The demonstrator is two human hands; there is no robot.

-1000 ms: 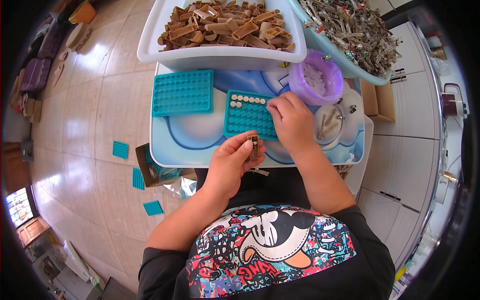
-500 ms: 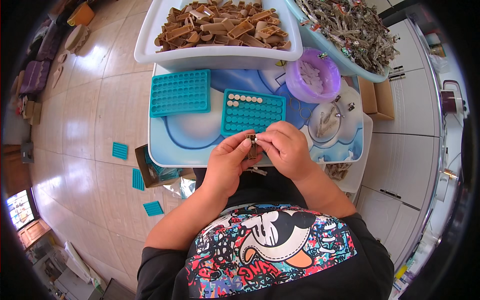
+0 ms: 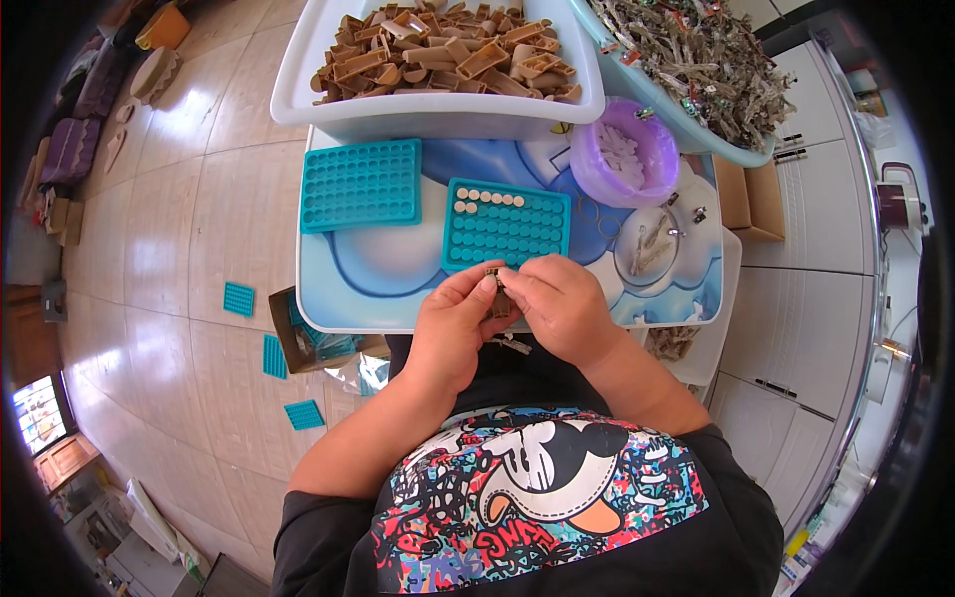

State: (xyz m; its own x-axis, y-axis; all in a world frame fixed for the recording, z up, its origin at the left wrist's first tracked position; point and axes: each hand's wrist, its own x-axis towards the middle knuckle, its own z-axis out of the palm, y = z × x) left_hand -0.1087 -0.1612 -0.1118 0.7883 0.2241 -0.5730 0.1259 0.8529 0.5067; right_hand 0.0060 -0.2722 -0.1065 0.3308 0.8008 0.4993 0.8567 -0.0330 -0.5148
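A small brown plastic casing (image 3: 500, 302) is pinched between thumb and fingers of my left hand (image 3: 454, 320), just off the table's front edge. My right hand (image 3: 565, 303) is closed, with thumb and fingertips pressed against the casing's upper end; whatever they pinch is hidden. Right behind my hands lies a teal tray (image 3: 510, 227) with round cavities. Several white discs (image 3: 488, 197) sit in its far rows. Left of it is a second teal tray (image 3: 361, 186) of the same kind, its cavities without discs.
A white tub (image 3: 438, 120) full of brown casings (image 3: 428, 60) stands behind. To the right are a purple-lined bowl (image 3: 668, 164) of white pieces and a blue basin (image 3: 736, 151) heaped with wired parts. A cardboard box (image 3: 288, 338) is at the table's left front.
My right fingertips have closed in over the casing's upper end. The small white piece seen between them earlier is now covered. My left hand keeps its hold.
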